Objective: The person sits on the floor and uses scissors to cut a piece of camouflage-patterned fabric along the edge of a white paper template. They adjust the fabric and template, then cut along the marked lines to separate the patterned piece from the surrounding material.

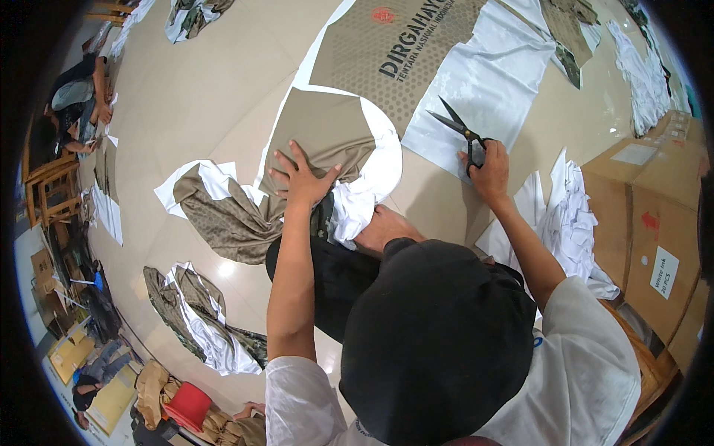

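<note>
My left hand (303, 177) lies with fingers spread on a piece of brown patterned fabric (320, 123) edged in white, which is spread on the floor and bunched toward my leg. In my right hand (489, 172) is a pair of black scissors (462, 130), my fingers in the handles and the blades parted, pointing up and left. The scissors are over a white strip of cloth (487, 82) beside a brown printed panel (394, 52) with dark lettering and a red emblem. Whether the blades touch the cloth I cannot tell.
Crumpled white cloth (569, 223) lies to my right, beside stacked cardboard boxes (654, 223). A brown and white cut piece (201, 316) rests on the floor at left. Wooden chairs (52, 189) and a person working with cloth (74, 97) are at the far left.
</note>
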`<state>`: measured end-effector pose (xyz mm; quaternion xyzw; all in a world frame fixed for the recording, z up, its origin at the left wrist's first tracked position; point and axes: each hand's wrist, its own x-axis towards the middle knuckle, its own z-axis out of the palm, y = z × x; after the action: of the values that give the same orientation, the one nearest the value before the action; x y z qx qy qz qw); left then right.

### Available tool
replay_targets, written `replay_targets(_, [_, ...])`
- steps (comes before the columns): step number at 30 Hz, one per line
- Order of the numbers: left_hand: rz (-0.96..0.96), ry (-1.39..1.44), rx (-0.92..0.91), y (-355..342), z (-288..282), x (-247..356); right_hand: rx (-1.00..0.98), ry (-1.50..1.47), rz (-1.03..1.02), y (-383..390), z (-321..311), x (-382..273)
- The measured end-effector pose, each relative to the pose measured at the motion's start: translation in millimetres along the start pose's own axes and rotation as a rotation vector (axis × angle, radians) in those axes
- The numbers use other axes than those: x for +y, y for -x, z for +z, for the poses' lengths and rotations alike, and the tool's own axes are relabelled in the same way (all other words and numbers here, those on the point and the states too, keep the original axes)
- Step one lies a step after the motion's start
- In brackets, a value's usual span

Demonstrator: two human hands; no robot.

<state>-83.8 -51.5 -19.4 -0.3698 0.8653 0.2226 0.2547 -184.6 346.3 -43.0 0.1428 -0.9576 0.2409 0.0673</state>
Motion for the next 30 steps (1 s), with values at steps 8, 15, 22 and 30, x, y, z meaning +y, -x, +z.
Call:
replay_targets(8, [-0.008,-0.063,-0.089,12.0,2.4,-6.2,-0.023,-0.024,0.052,-0.8,-12.0,11.4])
replay_targets(15, [0.277,-0.006,0.326,24.9,27.5,4.8,-0.229,-0.26,0.247,21.7,-18.0,-28.6])
replay_targets(22, [0.731,0.078,0.335,57.4,50.3,88.5,-0.824,-0.948,0.714,96.5,-16.6,-70.5])
replay_targets(30, [0.756,0.122,0.344,46.9,64.4,76.7,-0.956,-0.902,0.717,91.3,-15.7,-86.2])
